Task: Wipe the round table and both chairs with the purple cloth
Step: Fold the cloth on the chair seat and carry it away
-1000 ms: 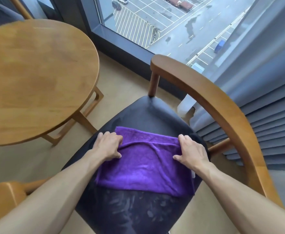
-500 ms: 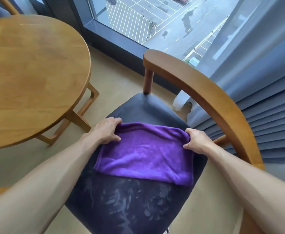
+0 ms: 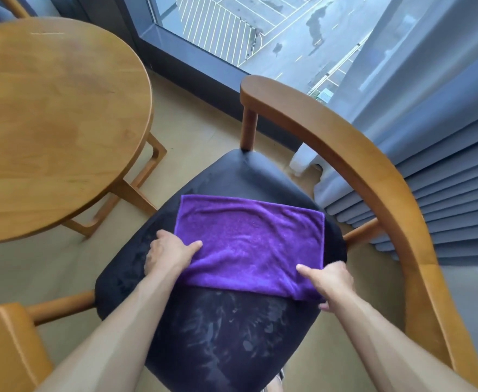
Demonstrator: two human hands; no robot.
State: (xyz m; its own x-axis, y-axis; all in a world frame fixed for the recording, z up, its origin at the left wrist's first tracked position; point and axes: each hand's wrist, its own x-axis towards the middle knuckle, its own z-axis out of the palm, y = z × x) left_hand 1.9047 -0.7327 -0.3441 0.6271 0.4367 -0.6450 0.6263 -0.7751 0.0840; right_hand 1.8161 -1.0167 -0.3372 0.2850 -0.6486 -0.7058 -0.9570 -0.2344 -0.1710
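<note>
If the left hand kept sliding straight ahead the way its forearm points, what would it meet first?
Most likely only more of the purple cloth spread on the chair seat, which the left hand grips at its near corner; beyond that, the seat's far edge.

Two bare forearms run up from the bottom edge of the view, each ending in a bare hand: the left hand (image 3: 170, 254) and the right hand (image 3: 329, 281). No sleeve, cuff, glove, watch, ring or strap shows anywhere along them (the arms are uncovered as far down as the frame reaches). Tendons and muscle lines stand out faintly along both forearms, and the knuckles are plainly visible.
</note>
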